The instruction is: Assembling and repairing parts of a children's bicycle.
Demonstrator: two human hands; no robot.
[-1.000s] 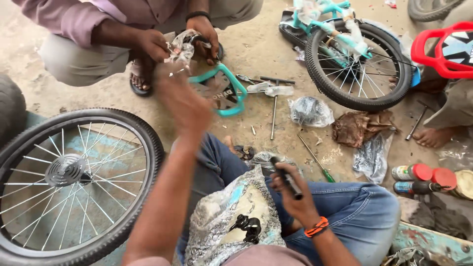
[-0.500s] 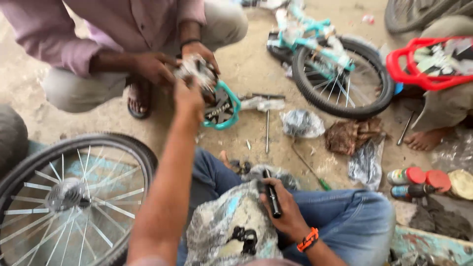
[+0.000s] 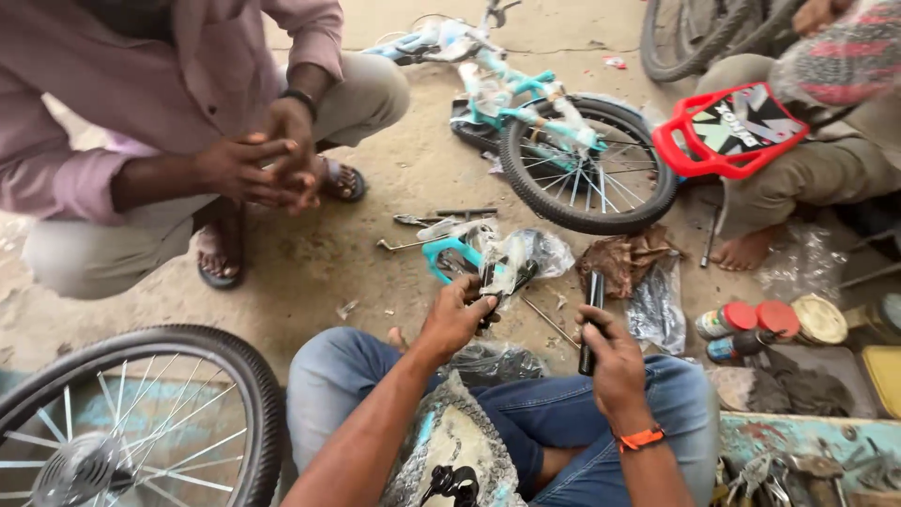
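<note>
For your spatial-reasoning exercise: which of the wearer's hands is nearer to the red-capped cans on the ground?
Right. The right hand, gripping a black tool, sits just left of the red-capped cans. The left hand, holding a plastic-wrapped part, is farther left.

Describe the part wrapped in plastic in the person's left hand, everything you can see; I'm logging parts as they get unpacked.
The plastic-wrapped part is a small dark piece inside crinkled clear film, with black ends poking out. The left hand grips its lower end and holds it upright above the knees, off the sandy ground. Behind it lies a teal bracket; whether they touch is unclear. The right hand holds a separate black tool and does not touch the part.
</note>
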